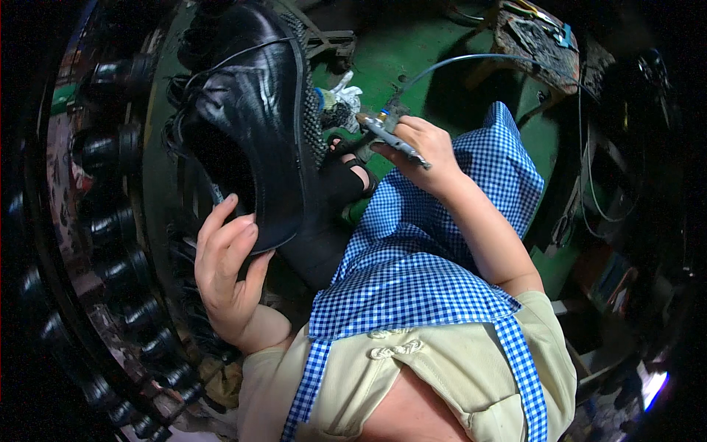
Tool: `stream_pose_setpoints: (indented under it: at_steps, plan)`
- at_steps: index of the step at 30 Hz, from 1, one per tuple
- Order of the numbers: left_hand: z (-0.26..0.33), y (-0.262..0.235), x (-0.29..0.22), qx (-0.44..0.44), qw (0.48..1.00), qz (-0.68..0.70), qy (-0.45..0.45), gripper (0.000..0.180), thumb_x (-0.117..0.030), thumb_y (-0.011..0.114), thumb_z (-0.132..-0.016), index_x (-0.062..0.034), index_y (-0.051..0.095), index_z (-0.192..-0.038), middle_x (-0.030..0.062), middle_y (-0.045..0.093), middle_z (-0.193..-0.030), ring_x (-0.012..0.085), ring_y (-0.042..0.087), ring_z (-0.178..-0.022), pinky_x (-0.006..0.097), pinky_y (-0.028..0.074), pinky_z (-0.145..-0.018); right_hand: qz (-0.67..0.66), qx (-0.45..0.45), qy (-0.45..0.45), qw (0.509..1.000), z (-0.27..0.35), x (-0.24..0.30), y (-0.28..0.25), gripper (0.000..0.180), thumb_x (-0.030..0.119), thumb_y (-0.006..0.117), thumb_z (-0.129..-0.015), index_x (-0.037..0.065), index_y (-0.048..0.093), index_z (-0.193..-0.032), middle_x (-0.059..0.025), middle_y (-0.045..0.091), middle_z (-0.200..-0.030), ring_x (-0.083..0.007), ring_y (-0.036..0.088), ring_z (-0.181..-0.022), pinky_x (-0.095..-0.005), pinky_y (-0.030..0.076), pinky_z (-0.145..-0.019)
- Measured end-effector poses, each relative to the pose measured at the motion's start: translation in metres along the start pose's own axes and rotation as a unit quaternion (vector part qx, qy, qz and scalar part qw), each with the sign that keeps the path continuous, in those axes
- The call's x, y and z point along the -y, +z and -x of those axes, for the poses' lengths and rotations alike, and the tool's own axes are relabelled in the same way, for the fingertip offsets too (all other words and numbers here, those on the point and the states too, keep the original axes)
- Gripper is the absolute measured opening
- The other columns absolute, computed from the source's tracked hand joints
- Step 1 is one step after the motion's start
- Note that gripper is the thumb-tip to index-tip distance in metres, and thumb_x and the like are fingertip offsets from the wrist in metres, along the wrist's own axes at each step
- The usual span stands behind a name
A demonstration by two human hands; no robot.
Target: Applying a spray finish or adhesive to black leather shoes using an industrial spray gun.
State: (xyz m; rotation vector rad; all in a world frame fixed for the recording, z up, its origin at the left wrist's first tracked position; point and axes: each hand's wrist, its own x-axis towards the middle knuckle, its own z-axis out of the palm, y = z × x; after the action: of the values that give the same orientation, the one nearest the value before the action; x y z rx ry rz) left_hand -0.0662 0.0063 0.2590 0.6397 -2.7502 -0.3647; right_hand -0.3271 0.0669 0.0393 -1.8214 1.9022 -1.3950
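Note:
A black leather lace-up shoe [258,103] fills the upper left, its toe pointing away and its opening toward the left. My left hand [228,272] grips it by the heel, with fingers at the collar and the thumb under the heel. Dark laces hang loose over its left side. To the right, my right hand [431,151] is closed round a slim grey spray gun [390,136] with a brass-coloured fitting. A thin hose [471,57] curves from the gun toward the upper right. Gun and shoe are apart.
Racks with rows of black shoes [110,151] stand along the left. A worn wooden stool [537,51] with tools on it is at the upper right. My blue checked apron [412,258] covers my lap. Crumpled white material [342,92] lies on the green floor [390,48].

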Motion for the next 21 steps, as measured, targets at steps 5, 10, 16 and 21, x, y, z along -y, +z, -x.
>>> stream_pose_setpoints:
  at_steps: [5, 10, 16, 21]
  plan:
    - [0.001, 0.002, 0.002, -0.029, 0.999, 0.022, -0.001, 0.06, 0.01, 0.078, -0.062, -0.0067, 0.064, -0.118, 0.0142, 0.065, -0.116, 0.0423, 0.059, -0.119, 0.049, 0.052, -0.096, -0.053, 0.068, 0.069, 0.994, -0.013, 0.011, -0.03, 0.028, 0.024, 0.076, -0.083, 0.002, 0.059, -0.075, -0.0118, 0.054, -0.07, -0.0297, 0.057, -0.063, -0.04, 0.048, -0.057]
    - [0.004, 0.006, 0.003, -0.048, 0.998, 0.032, -0.003, 0.06, 0.01, 0.078, -0.062, -0.0079, 0.065, -0.118, 0.0124, 0.065, -0.119, 0.041, 0.058, -0.121, 0.048, 0.052, -0.098, -0.191, 0.104, 0.219, 0.951, -0.019, 0.012, -0.048, 0.035, 0.032, 0.07, -0.092, -0.002, 0.064, -0.087, -0.0135, 0.058, -0.073, -0.0276, 0.058, -0.064, -0.0371, 0.048, -0.061]
    - [0.006, 0.012, 0.007, -0.048, 0.998, 0.047, 0.006, 0.062, 0.009, 0.078, -0.064, -0.0109, 0.065, -0.121, 0.0104, 0.064, -0.121, 0.0385, 0.056, -0.124, 0.047, 0.05, -0.101, -0.231, 0.094, 0.26, 0.933, -0.024, 0.008, -0.05, 0.04, 0.039, 0.067, -0.095, -0.001, 0.069, -0.099, -0.0093, 0.063, -0.074, -0.0164, 0.056, -0.066, -0.0324, 0.046, -0.061]
    - [0.004, 0.012, 0.006, -0.044, 0.998, 0.054, 0.011, 0.062, 0.009, 0.077, -0.065, -0.0122, 0.065, -0.122, 0.0097, 0.065, -0.121, 0.0382, 0.056, -0.124, 0.047, 0.05, -0.101, -0.21, 0.119, 0.317, 0.917, -0.029, 0.006, -0.049, 0.043, 0.041, 0.067, -0.095, -0.001, 0.069, -0.091, -0.0051, 0.059, -0.068, -0.0122, 0.051, -0.063, -0.0297, 0.043, -0.057]
